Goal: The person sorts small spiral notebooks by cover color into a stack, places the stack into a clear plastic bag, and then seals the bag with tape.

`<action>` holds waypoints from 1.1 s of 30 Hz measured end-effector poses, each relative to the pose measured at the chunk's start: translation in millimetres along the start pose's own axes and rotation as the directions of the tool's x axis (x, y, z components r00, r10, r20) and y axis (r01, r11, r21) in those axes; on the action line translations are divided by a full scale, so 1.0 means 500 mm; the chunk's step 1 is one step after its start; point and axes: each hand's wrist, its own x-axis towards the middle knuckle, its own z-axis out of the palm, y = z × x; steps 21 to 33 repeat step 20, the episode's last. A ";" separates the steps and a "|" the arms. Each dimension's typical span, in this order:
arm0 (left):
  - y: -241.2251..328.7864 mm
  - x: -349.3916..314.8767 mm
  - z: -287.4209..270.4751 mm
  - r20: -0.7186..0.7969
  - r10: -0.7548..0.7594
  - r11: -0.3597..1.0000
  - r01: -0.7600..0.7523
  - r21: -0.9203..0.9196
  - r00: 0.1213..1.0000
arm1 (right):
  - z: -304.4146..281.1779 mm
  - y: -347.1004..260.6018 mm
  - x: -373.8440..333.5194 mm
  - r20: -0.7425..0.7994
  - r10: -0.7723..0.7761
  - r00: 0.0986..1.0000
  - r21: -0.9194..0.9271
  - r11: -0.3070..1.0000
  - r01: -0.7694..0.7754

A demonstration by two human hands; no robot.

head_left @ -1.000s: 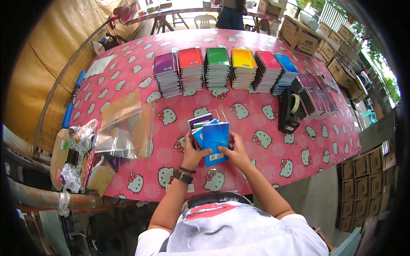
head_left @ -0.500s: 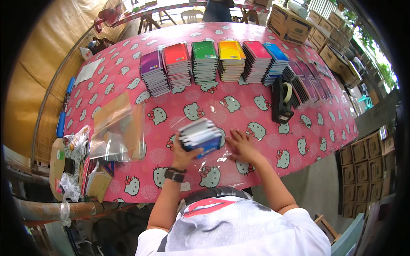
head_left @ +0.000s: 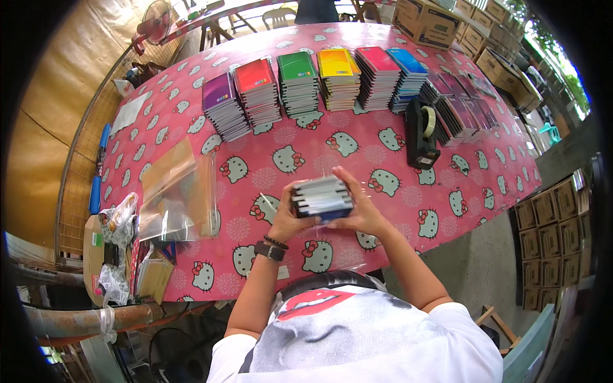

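Observation:
Between my two hands is a small stack of spiral notebooks [head_left: 322,196], held above the near middle of the table with its page edges facing up and a blue cover toward me. My left hand [head_left: 290,214] grips the stack's left end, and my right hand [head_left: 361,207] closes round its right end. Clear plastic film shows around and under the stack. Beyond my hands stands a row of notebook piles: purple [head_left: 220,96], red [head_left: 255,76], green [head_left: 297,67], yellow [head_left: 338,64], pink [head_left: 381,64] and blue [head_left: 407,62].
A black tape dispenser [head_left: 421,137] stands right of the row, beside wrapped notebook packs [head_left: 460,115]. Clear plastic bags [head_left: 172,191] lie on the left. A holder with papers and pens [head_left: 153,268] sits at the near left edge. Cartons [head_left: 428,24] stand at the far right corner.
My right hand has come off the plastic on the table and now grips the stack's right end. The stack has shifted slightly right and levelled, still in my left hand.

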 end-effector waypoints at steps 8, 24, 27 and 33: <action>-0.061 0.007 0.018 -0.001 0.115 0.971 -0.112 0.212 0.993 | 0.050 0.024 0.011 -0.110 0.081 0.991 0.332 0.943 -0.040; -0.049 0.000 0.008 0.046 0.014 0.972 -0.024 0.235 0.999 | 0.046 0.057 0.000 -0.043 0.050 0.998 0.219 0.975 -0.039; -0.049 0.000 0.008 0.046 0.014 0.972 -0.024 0.235 0.999 | 0.046 0.057 0.000 -0.043 0.050 0.998 0.219 0.975 -0.039; -0.049 0.000 0.008 0.046 0.014 0.972 -0.024 0.235 0.999 | 0.046 0.057 0.000 -0.043 0.050 0.998 0.219 0.975 -0.039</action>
